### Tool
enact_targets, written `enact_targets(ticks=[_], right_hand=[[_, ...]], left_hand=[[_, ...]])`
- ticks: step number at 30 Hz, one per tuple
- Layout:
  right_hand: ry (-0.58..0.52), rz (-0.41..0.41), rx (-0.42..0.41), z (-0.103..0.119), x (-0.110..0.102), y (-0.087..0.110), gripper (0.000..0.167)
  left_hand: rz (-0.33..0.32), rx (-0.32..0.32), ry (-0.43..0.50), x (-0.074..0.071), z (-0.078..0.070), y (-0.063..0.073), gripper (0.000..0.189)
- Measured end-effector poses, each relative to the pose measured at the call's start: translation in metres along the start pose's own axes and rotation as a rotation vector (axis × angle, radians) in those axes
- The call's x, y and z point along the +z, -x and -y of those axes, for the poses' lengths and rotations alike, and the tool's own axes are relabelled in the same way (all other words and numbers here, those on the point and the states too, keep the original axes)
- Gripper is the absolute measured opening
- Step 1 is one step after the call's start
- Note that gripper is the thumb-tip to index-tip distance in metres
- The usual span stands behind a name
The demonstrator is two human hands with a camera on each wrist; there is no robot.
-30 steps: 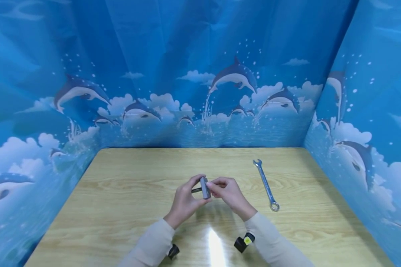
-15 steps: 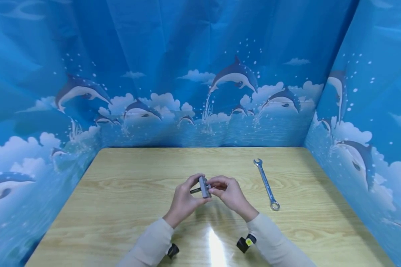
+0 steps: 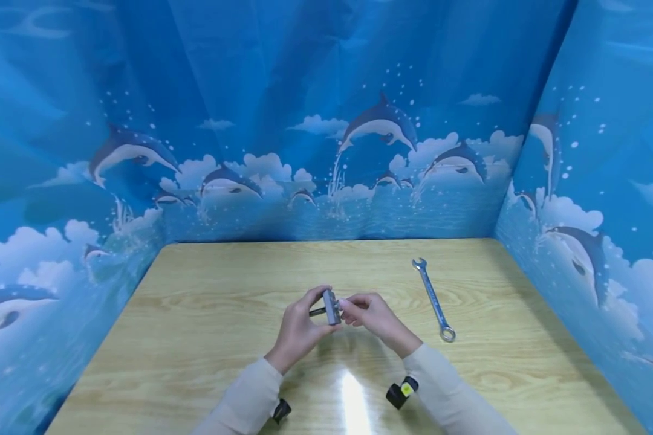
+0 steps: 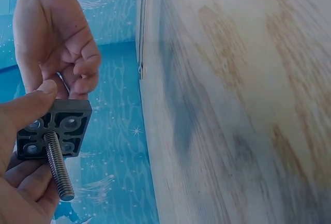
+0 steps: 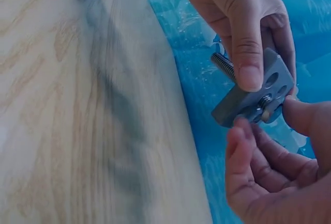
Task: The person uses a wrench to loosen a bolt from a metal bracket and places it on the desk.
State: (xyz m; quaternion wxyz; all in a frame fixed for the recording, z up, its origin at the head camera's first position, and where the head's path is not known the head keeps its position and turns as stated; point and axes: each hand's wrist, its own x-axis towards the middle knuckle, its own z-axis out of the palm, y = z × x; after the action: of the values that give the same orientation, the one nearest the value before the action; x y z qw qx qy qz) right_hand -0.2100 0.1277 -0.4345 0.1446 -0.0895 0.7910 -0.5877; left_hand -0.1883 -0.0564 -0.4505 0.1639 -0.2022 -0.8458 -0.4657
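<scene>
My left hand (image 3: 298, 329) grips a square grey plate (image 4: 77, 111) by its edges, thumb on one edge and fingers on the opposite one. The plate has round holes and is held up above the table. A threaded bolt (image 4: 59, 167) sticks out of its ribbed face, on the left-palm side. On the other face, a short threaded end (image 5: 265, 100) shows with a small metal nut (image 5: 252, 114) around it. My right hand (image 3: 378, 320) has its thumb and fingers at this nut, pinching it. Its exact shape is partly hidden by the fingertips.
A combination wrench (image 3: 434, 300) lies on the wooden table (image 3: 207, 302), right of my hands, open end away from me. Blue dolphin-print curtains (image 3: 272, 181) stand along the back and both sides. Black wrist cameras (image 3: 399, 393) sit on both sleeves.
The right fingers shift around the nut: half a second ago they stood slightly spread, now they are closer together and a little lower. The left hand and plate stay nearly still.
</scene>
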Motion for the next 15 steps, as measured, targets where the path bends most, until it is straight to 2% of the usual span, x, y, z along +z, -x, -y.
enact_targets(ticks=[11, 15], right_hand=[[-0.027, -0.01, 0.088, -0.0017, 0.0047, -0.0073, 0.049], [-0.041, -0.021, 0.105, 0.0008, 0.0054, -0.0079, 0.042]], left_hand=[[-0.012, 0.035, -0.053, 0.0031, 0.0025, 0.0011, 0.074], [-0.008, 0.03, -0.045, 0.0024, 0.0025, 0.0014, 0.072]])
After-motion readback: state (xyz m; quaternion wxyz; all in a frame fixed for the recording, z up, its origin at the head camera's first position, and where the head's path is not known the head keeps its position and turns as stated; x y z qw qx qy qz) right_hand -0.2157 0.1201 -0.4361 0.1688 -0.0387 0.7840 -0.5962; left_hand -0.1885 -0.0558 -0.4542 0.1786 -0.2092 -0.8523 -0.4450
